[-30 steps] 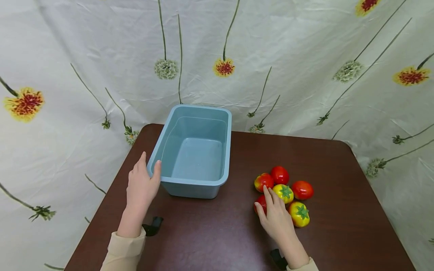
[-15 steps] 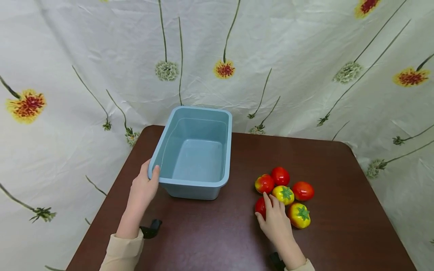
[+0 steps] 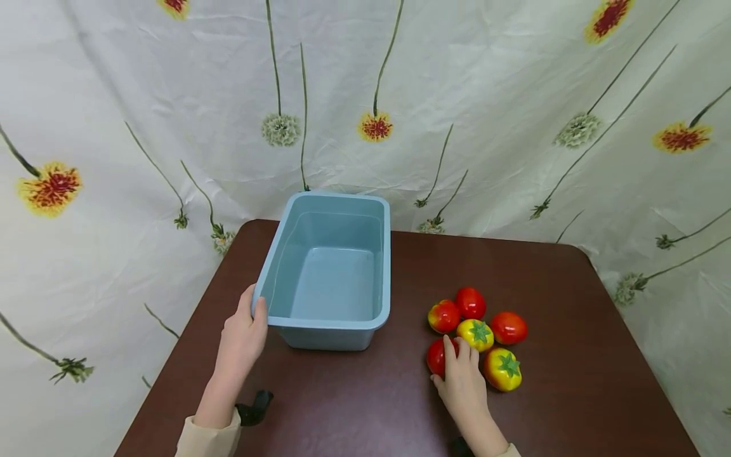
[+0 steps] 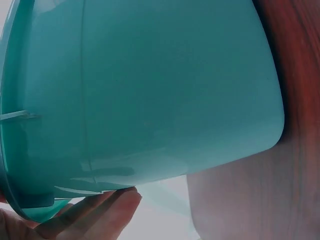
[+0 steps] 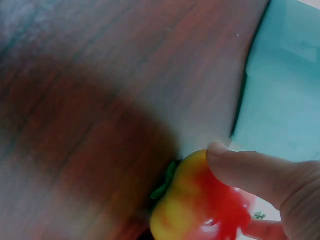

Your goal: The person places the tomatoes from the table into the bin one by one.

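Note:
My left hand [image 3: 242, 333] grips the near-left corner of a light blue plastic bin [image 3: 328, 338], thumb over the rim. The left wrist view shows its fingers [image 4: 112, 217] under the rim, against the outer wall. On the right, my right hand [image 3: 465, 384] holds a glossy tomato [image 3: 436, 357], red in the head view. From the right wrist, this tomato [image 5: 192, 205] shows a yellow side and a green calyx, with my thumb [image 5: 255, 172] on it and a finger at its far side. The palm hides part of it in the head view.
Several other tomatoes cluster by my right hand: a yellow one [image 3: 475, 334], another yellow one [image 3: 502, 369], and red ones [image 3: 471, 303] behind and to the right. The brown table [image 3: 354, 406] ends at a white flowered cloth [image 3: 491, 127] behind it.
My left hand has closed from beside the bin onto its rim. My right hand has come down around the red tomato. The head view has tilted up slightly.

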Available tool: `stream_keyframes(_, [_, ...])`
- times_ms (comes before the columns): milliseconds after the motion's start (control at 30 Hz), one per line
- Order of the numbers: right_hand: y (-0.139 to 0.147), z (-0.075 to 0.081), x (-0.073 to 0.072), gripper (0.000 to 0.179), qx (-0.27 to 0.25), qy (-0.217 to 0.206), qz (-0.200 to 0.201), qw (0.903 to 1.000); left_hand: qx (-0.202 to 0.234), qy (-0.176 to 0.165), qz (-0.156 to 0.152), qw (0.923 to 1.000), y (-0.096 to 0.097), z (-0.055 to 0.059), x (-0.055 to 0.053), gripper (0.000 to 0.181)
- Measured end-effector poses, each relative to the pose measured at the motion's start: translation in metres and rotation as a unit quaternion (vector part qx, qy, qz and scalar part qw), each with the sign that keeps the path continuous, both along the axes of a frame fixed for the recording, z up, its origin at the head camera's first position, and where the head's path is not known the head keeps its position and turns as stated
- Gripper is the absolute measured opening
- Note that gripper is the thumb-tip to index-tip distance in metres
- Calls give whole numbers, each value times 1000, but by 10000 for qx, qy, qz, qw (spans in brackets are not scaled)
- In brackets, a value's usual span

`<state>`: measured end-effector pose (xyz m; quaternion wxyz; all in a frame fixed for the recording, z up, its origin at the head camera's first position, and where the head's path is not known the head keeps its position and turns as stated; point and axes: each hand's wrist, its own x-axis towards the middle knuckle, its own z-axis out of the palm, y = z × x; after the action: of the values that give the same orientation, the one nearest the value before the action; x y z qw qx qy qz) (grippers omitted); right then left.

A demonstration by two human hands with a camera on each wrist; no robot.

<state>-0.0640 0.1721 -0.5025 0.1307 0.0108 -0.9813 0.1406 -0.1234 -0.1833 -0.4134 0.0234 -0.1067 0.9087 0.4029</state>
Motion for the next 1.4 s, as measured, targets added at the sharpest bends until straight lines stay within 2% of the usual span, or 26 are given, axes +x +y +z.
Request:
stream_keyframes(267, [-1,-10,1,80,104,-5,-22,9999,21,-53,67,10000,9,-6,18,60])
stream_keyframes(400, [-2,-12,0,79,88,91,-40,9999,97,49,109,9999,16,-7,23,58])
stream_keyframes(567, [-3,-10,-4,77,-116,42,-141,9998,143,243,192,9994,24,-8,30,56])
stream_keyframes(667, [-4,-6,-6,76,-406,-81,-247,9988,136,320,233,9991,29,-9,35,54])
stream_keyframes(767, [-3,3,-9,75,-750,-210,-429,9960,128,378,247,9989,35,-8,40,52])
stream_keyframes(967, [9,34,-21,73,-1487,-374,-791,9850,171,526,236,9982,46,-8,49,50])
stream_keyframes(1133, [23,60,-38,75,-2267,-697,-1023,9661,261,659,213,9973,53,-10,53,48])
stream_keyframes(1267, [33,84,-50,77,-2815,-937,-1117,9484,327,622,221,9973,57,-11,53,48])
stream_keyframes(1400, [40,102,-60,77,-3220,-929,-1122,9355,354,613,163,9974,62,-13,52,48])
